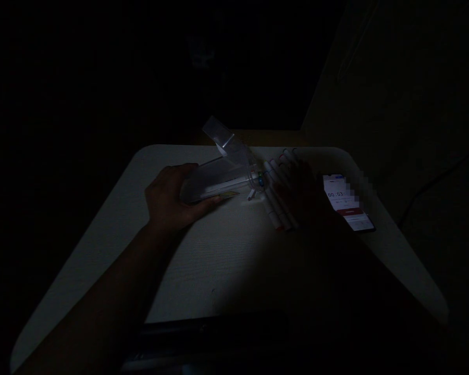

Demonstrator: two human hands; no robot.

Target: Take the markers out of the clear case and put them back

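My left hand (168, 195) is wrapped round one end of a clear plastic case (211, 174) lying on its side, thumb along the near edge. The case's open end, with a raised clear flap (221, 133), faces right. A few white pens show inside it, with green and blue ends near the opening. Several white markers (272, 211) with coloured ends lie in a loose group just right of the case. My right hand (300, 187) is over these markers, in deep shadow. Its fingers are too dark to tell whether they grip one.
A lit phone (347, 203) showing a timer lies at the right of the pale table (203, 271). A dark bar-like object (211, 328) runs along the near edge. Beyond the table it is very dark, with a cable (426, 192) faintly visible on the right.
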